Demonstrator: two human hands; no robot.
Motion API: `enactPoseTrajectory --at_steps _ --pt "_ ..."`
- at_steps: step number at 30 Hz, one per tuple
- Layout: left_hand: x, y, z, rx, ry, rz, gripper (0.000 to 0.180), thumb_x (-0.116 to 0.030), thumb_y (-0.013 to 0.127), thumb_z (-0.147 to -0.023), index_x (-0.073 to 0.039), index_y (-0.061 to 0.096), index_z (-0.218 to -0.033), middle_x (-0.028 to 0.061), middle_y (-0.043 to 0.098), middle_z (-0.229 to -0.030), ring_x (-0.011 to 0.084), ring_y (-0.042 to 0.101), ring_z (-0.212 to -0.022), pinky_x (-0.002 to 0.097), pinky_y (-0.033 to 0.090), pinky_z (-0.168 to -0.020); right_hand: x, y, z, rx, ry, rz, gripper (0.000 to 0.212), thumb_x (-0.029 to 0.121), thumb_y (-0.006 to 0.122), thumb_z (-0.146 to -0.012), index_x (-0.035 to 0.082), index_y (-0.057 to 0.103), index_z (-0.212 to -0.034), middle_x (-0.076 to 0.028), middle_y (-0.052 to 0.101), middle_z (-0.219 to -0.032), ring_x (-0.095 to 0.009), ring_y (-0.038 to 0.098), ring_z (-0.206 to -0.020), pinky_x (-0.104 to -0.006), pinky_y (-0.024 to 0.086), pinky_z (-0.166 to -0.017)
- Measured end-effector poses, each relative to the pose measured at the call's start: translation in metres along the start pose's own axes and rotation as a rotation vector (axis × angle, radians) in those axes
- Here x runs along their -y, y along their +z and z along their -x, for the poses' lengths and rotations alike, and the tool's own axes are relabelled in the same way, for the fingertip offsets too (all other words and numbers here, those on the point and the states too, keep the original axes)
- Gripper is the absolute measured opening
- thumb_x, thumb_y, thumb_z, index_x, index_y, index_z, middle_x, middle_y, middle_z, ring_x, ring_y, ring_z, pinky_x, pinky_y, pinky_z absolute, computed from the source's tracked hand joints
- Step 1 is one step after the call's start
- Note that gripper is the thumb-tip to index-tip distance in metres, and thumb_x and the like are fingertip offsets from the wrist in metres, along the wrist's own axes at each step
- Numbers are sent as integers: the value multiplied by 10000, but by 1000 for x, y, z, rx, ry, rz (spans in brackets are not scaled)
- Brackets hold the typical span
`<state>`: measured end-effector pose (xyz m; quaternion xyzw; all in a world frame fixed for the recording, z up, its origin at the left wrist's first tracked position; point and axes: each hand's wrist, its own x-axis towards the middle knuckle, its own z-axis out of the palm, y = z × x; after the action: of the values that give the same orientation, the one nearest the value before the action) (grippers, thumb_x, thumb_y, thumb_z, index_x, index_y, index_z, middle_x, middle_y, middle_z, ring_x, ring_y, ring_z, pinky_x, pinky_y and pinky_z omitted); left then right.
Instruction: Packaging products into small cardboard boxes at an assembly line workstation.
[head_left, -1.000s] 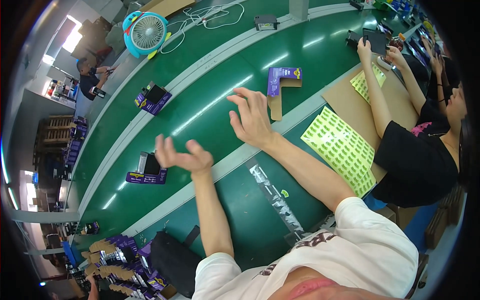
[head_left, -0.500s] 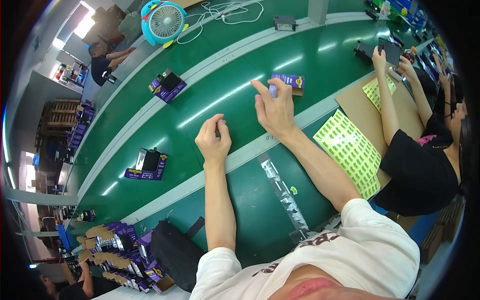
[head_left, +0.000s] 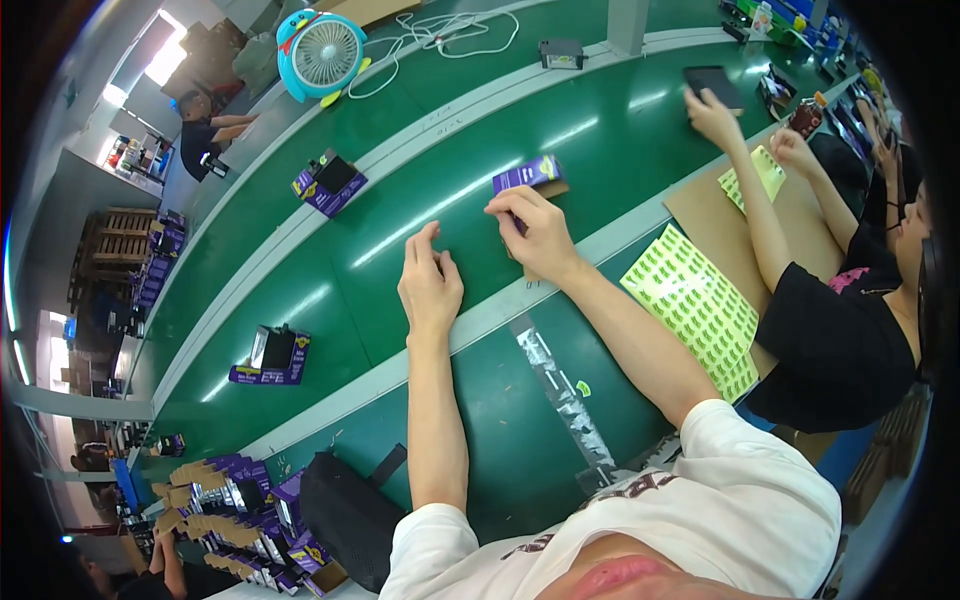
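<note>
My right hand is closed at a purple box, its fingers bent over the near side. The box's far end shows beyond the knuckles, and bits of purple and brown card show below the fingers. The hand hides the rest of the box and the exact grip. My left hand hovers by the belt's near edge, holding nothing. Its fingers are loosely bent, with the thumb apart. Another purple box with a black device on it lies to the left, and a similar purple box stands on the far side.
A green conveyor belt crosses before me. Sheets of yellow-green stickers lie at right, near a co-worker's hand on a flat dark object. A penguin-shaped fan stands beyond. Several open purple boxes and a black bag are at lower left.
My right hand has come down and its fingers have closed in. The purple box beside it has moved left, as have the other boxes. The co-worker's flat dark object has moved left.
</note>
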<state>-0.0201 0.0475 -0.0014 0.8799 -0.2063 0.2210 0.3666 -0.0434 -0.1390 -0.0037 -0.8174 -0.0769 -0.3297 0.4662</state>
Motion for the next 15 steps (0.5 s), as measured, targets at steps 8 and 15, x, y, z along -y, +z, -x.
enactPoseTrajectory --at_steps 8,15 --pt "-30 3 -14 -141 196 -10 704 -2 759 -686 -67 485 -1331 126 565 -1247 259 613 -937 352 518 -815 35 2 -24 -26 392 -893 218 -49 562 -889 16 634 -1084 -82 667 -1005 -129 624 -846 -223 508 -768" --pt "-14 3 -4 -124 141 218 707 -32 861 -584 -50 558 -1223 113 628 -1137 272 621 -958 368 517 -850 60 0 -25 212 496 -669 205 23 569 -909 13 628 -1105 -90 670 -1012 -143 631 -864 -246 521 -739"
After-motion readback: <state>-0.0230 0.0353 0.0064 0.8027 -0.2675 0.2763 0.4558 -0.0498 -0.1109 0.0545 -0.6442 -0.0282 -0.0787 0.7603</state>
